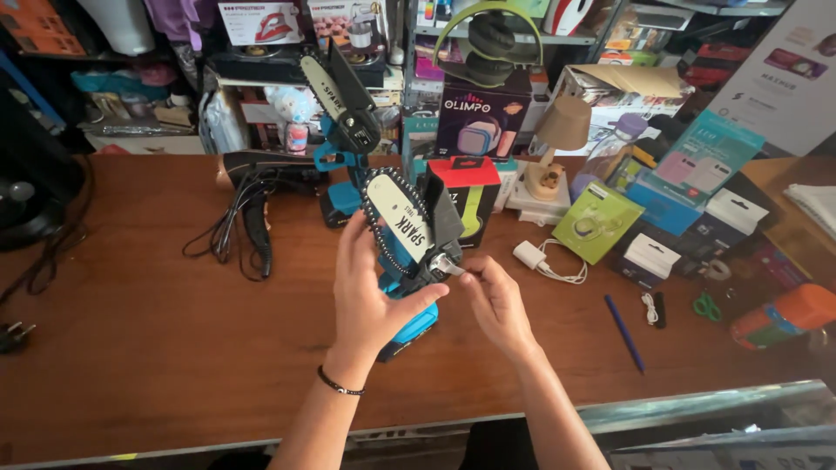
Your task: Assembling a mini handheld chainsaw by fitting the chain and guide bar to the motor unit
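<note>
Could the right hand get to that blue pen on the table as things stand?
Probably yes. The blue pen lies on bare wood just right of the right hand, nothing between them, though its fingers now pinch a small metal part on the mini chainsaw.

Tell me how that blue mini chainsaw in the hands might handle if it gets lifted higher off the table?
The blue mini chainsaw looks rigid, so it should not flop. Its bar points up while the left hand grips the body lower down, so it may feel top-heavy. The toothed chain looks likely to snag skin; the right hand is at a small metal part beside it.
</note>
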